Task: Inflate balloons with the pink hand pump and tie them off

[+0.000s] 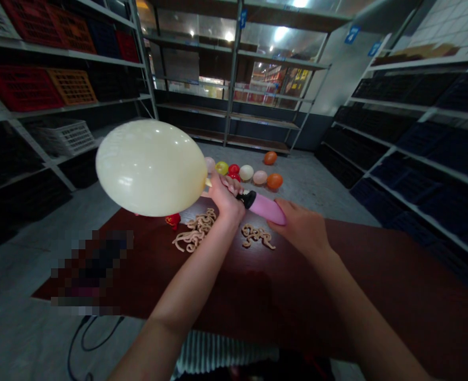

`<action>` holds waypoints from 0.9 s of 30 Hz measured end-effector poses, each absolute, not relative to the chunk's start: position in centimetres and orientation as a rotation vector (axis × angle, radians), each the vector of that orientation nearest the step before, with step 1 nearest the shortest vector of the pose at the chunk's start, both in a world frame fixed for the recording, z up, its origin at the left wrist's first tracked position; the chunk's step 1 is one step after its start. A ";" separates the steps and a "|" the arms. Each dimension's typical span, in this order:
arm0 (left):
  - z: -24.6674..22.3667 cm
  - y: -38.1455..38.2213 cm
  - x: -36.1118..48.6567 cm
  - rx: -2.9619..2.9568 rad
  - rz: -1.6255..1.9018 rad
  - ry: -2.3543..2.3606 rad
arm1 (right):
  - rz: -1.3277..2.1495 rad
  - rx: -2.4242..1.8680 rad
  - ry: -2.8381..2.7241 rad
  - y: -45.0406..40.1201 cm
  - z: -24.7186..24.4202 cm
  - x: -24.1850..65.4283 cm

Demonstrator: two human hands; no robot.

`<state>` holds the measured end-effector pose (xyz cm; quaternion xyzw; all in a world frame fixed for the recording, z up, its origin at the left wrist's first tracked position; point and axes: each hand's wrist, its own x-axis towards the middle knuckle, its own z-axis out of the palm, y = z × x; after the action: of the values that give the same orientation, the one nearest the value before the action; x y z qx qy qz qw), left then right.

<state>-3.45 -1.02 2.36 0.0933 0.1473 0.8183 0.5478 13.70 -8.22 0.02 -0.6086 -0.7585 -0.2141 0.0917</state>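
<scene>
Left hand [226, 198] closed on balloon [150, 168] neck at pump [262, 207]; balloon's long axis points frame-left, over table [360, 275] edge; right hand [297, 226] cupped on pump end.

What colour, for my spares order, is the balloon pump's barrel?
The balloon pump's barrel is pink, its end black, clearest in the head view.

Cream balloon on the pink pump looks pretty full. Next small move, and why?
Probably pinch the balloon's neck shut with the left hand before easing it off the pump. The cream balloon looks taut and round, the left hand wraps the neck near the black nozzle, and the right hand rests on the pink hand pump.
</scene>
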 end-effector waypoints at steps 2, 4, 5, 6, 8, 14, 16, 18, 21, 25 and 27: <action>2.6 -1.4 -3.3 0.249 1.962 0.328 | -0.611 -1.773 -2.247 -7.8 0.0 13.0; 2.8 -1.6 -3.3 0.280 1.985 0.305 | -0.576 -1.729 -2.234 -7.7 -0.5 13.0; 2.9 -1.7 -3.4 0.288 1.987 0.297 | -0.565 -1.710 -2.224 -7.7 -0.8 13.1; 3.0 -1.6 -3.4 0.289 1.981 0.293 | -0.559 -1.698 -2.214 -7.7 -1.1 13.3; 3.0 -1.4 -3.5 0.271 1.957 0.295 | -0.567 -1.693 -2.199 -7.9 -1.6 13.9; 2.2 0.0 -4.8 0.219 1.963 0.365 | -0.555 -1.679 -2.242 -8.1 -3.0 16.9; 2.0 0.3 -5.5 0.215 1.984 0.370 | -0.569 -1.680 -2.237 -8.3 -3.6 18.3; 1.9 0.6 -6.1 0.212 1.997 0.368 | -0.582 -1.708 -2.230 -8.6 -4.0 19.7; 2.0 0.7 -6.4 0.209 1.976 0.368 | -0.595 -1.733 -2.202 -9.4 -4.2 21.3; 2.3 0.2 -5.5 0.201 1.960 0.360 | -0.557 -1.759 -2.138 -10.5 -4.2 22.4; 2.5 -0.3 -4.6 0.195 1.969 0.345 | -0.509 -1.766 -2.122 -11.0 -4.4 22.7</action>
<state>-4.61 -0.33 2.52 0.0818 0.1450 0.8273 0.5365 22.69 -11.00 -4.35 -0.6202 -0.7454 -0.1788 0.1663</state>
